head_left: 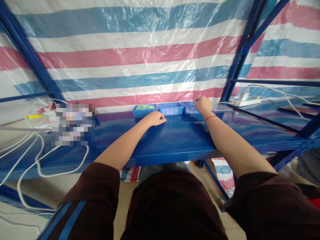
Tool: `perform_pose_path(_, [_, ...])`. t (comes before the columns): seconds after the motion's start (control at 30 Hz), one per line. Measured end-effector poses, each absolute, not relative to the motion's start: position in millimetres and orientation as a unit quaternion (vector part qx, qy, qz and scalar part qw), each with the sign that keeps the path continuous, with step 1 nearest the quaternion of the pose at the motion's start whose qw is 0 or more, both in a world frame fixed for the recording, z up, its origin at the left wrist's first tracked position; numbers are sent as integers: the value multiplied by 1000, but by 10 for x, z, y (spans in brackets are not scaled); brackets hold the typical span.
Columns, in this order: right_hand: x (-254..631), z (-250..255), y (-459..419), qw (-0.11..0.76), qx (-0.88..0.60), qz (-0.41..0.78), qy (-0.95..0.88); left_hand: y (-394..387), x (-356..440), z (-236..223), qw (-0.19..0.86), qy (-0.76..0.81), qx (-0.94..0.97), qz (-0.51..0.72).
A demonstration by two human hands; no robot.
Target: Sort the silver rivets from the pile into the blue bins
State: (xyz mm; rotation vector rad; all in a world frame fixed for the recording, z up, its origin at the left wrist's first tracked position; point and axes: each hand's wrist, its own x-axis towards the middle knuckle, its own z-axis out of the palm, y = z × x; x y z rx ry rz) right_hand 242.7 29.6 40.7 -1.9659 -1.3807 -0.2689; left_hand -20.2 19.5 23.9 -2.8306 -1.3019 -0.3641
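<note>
My left hand point(155, 118) is closed in a pinch just above the blue shelf, in front of the left and middle bins. A small thin metallic piece point(167, 120) sticks out from its fingertips; its exact kind is too small to make out. The left blue bin point(136, 113) has a pale green, plastic-like material point(145, 107) in it. Beside it stands the middle blue bin point(171, 110). My right hand point(204, 104), with a red cord on the wrist, is at the right blue bin point(189, 108). Its fingers are curled together at the bin's right side, and anything in them is hidden.
The blue metal shelf point(172, 138) has a raised front edge. White cables point(40, 156) and a blurred-out pile point(75, 123) lie at the left. At the right sits a white power strip point(246, 100) with a plug. Blue posts point(237, 56) and striped sheeting point(140, 53) stand behind.
</note>
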Motion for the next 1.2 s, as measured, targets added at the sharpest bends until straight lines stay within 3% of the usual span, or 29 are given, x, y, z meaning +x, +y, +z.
perform_pose_path(0.23, [2227,511,240,317,-672,-120,-659,247,-226,227,20,-399,-912,-96])
perform_pose_path(0.43, [1914,456,153,172,-509,51,-842,263,-202,184,37,-402,-907,-124])
perform_pose_path(0.53, [1796,409,118,155,-457,98,-870,237,-182,191,18,-396,-904,-161])
perform_pose_path(0.77, [1707,430,46,261,-427,100,-860,181,-133,220,-82,-390,-880,-257])
perform_pose_path(0.93, [1690,419,55,354,-426,205,-807,271,-108,172,-195,-384,-844,-319])
perform_pose_path(1.2, [1702,416,101,412,-448,221,-762,222,-24,162,-254,-361,-829,-345])
